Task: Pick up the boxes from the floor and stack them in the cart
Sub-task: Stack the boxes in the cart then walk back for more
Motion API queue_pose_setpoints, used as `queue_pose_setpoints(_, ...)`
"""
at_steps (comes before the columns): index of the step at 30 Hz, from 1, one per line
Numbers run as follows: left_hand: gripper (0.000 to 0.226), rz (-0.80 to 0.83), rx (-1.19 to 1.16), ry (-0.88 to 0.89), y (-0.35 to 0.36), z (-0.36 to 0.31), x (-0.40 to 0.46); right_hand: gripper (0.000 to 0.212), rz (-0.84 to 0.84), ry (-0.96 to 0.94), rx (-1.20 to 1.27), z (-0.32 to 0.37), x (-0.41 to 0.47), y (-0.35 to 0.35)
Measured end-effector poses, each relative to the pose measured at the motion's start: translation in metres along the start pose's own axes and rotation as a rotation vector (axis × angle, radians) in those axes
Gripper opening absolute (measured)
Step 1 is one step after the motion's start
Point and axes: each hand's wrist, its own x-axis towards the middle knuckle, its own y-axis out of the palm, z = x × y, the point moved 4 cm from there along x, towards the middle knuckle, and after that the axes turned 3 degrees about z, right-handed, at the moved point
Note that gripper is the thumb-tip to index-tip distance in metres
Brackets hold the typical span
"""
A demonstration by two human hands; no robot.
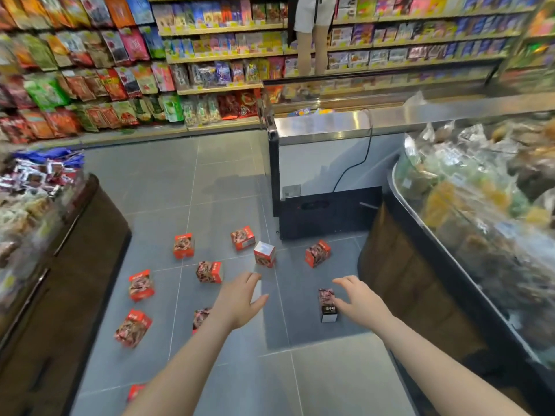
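Observation:
Several small red boxes lie scattered on the grey tiled floor (228, 181). One box (327, 304) stands upright just left of my right hand (359, 298), which is open with fingers spread and holds nothing. My left hand (240, 298) is open too, hovering above the floor; a box (200, 317) is partly hidden under its wrist. Further boxes lie ahead: one (264, 254) beyond my left fingertips, one (317, 253) to the right, one (209, 271) to the left. No cart is in view.
A dark wooden display counter (75, 265) with packets stands on the left. A curved glass-fronted counter (468, 229) runs along the right. A chest freezer (324, 163) with a black cable blocks the aisle ahead. Snack shelves (210, 55) line the back, where a person's legs (310, 49) show.

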Motion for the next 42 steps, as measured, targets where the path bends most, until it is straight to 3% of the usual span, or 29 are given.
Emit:
queue_pose_setpoints(5, 0.051, 0.088, -0.024, -0.020, 0.024, 0.024, 0.064, 0.047, 0.068, 0.072, 0.024, -0.034, 0.066, 0.007)
queue_pose_setpoints(7, 0.054, 0.123, -0.025, -0.028, 0.035, 0.040, 0.098, 0.047, 0.083, 0.097, 0.036, -0.045, 0.100, 0.012)
queue_pose_setpoints(11, 0.081, 0.170, -0.074, -0.047, 0.061, 0.077, 0.177, 0.048, 0.155, 0.178, 0.098, -0.064, 0.161, 0.031)
queue_pose_setpoints(20, 0.082, 0.234, -0.198, -0.083, 0.126, 0.112, 0.320, 0.051, 0.182, 0.377, 0.206, -0.128, 0.273, 0.072)
queue_pose_setpoints(27, 0.079, 0.340, -0.307, -0.124, 0.293, 0.131, 0.370, 0.061, 0.205, 0.514, 0.277, -0.220, 0.351, 0.210)
queue_pose_setpoints(31, 0.060, 0.391, -0.405, -0.226, 0.402, 0.139, 0.376, 0.064, 0.228, 0.586, 0.307, -0.273, 0.390, 0.308)
queue_pose_setpoints(33, 0.062, 0.413, -0.420, -0.219, 0.457, 0.144, 0.384, 0.062, 0.244, 0.599, 0.287, -0.301, 0.411, 0.356)
queue_pose_setpoints(36, 0.071, 0.448, -0.416, -0.222, 0.526, 0.151, 0.399, 0.078, 0.206, 0.639, 0.249, -0.338, 0.443, 0.420)
queue_pose_setpoints(39, 0.050, 0.448, -0.430, -0.241, 0.578, 0.156, 0.410, 0.101, 0.202, 0.685, 0.186, -0.358, 0.469, 0.466)
queue_pose_setpoints(42, 0.047, 0.461, -0.428, -0.235, 0.603, 0.158, 0.410, 0.109, 0.100, 0.640, 0.232, -0.368, 0.479, 0.484)
